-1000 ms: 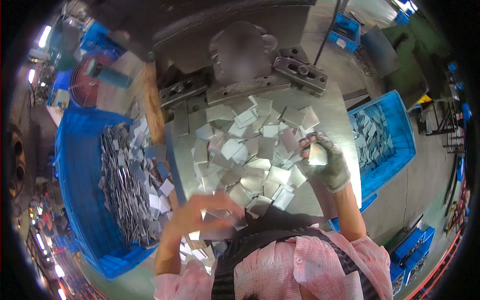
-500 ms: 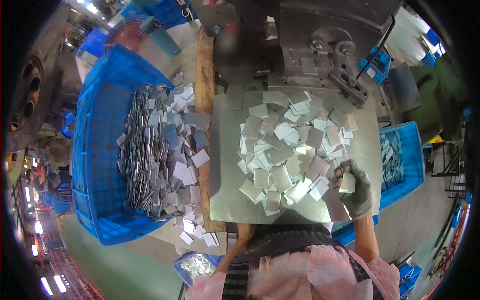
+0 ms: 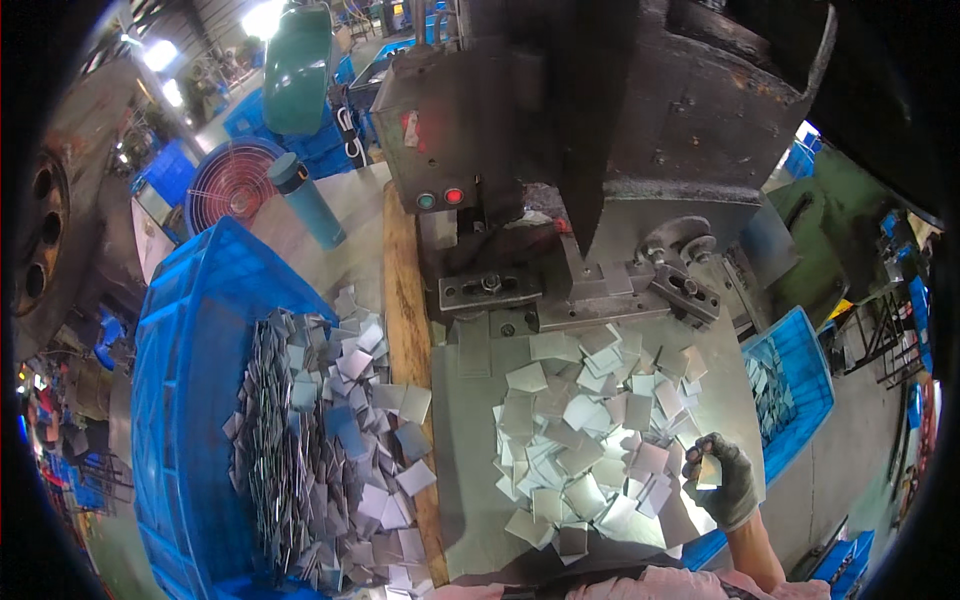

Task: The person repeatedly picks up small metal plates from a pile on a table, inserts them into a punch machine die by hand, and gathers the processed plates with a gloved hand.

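My right hand (image 3: 735,488), in a dark grey glove, is closed with its fingers curled round a small flat metal plate (image 3: 709,473). It hovers at the right side of a smooth metal worktable (image 3: 462,510), next to a loose heap of similar metal plates (image 3: 580,450). The heaped plates are thin, silvery and rectangular, and overlap at many angles. My left hand is out of view. Behind the heap stands a dark press machine (image 3: 680,140), with a bolted die (image 3: 600,285) at its base.
A tipped blue crate (image 3: 175,400) on the left spills many plates beside a wooden strip (image 3: 404,290). Another blue crate (image 3: 812,405) with plates stands at the right. Further back are a teal bottle (image 3: 312,208), a round red fan (image 3: 235,188) and two push buttons (image 3: 440,198).
The view has tilted upward, so more of the press shows and the table sits lower. My right hand keeps its plate beside the heap. My left forearm has gone out of view.
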A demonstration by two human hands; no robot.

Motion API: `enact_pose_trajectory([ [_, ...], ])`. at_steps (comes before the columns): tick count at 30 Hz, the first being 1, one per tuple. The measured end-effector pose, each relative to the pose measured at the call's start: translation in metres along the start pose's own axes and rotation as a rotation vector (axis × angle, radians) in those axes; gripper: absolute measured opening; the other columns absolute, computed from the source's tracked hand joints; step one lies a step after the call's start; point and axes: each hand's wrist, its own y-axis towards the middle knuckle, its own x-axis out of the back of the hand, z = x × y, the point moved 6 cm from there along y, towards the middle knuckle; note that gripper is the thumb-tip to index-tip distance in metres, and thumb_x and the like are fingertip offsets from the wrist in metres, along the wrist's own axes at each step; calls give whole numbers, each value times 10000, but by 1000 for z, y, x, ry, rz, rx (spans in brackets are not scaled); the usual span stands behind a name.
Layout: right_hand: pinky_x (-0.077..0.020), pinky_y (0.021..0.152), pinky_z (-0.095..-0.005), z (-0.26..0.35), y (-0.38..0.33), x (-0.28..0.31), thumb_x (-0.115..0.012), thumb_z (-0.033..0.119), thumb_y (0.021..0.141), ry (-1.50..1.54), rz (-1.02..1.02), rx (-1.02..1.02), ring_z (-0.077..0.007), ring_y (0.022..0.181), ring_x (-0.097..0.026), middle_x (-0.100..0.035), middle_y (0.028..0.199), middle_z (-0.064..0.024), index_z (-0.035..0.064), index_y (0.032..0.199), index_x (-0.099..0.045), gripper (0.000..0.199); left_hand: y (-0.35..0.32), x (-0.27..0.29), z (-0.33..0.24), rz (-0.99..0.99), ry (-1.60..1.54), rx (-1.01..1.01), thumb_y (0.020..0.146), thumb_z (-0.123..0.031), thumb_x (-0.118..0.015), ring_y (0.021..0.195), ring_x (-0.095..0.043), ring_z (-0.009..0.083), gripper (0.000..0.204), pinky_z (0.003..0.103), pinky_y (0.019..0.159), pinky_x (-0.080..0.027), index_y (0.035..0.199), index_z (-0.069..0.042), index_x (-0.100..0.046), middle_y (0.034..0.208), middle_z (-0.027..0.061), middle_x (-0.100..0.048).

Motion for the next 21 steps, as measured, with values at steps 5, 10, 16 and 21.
enact_pose_trajectory([
  [5, -421, 593, -261, -11, 14, -27, -522, 228, 843, 154, 25, -135, -141, 697, -507, -532, 806, -38, 106, 805, -520, 128, 2, -10, 9, 30, -10, 7, 805, -152, -575, 638, -593, 288, 262, 350, 503, -463, 1035, -29, -562, 809, 177, -614],
  [10, -441, 594, -284, -12, 20, -23, -527, 251, 846, 232, 48, -167, -168, 693, -523, -542, 818, -95, 82, 806, -523, 174, -4, -18, -3, 105, 0, -45, 804, -150, -574, 631, -591, 292, 257, 351, 501, -461, 1031, -30, -564, 801, 178, -613],
  [16, -483, 626, -293, -1, 8, 2, -497, 197, 866, 288, 82, -114, -206, 720, -565, -562, 900, -121, 68, 840, -515, 134, -13, -19, -20, 182, 39, -122, 804, -147, -573, 623, -589, 296, 251, 352, 499, -460, 1027, -31, -566, 791, 179, -612],
  [21, -486, 641, -294, 1, 1, 17, -483, 180, 876, 363, 98, -97, -213, 733, -565, -555, 900, -135, 58, 852, -520, 130, -16, -10, -24, 196, 73, -145, 804, -145, -572, 617, -587, 300, 246, 354, 497, -459, 1023, -32, -567, 784, 180, -611],
])
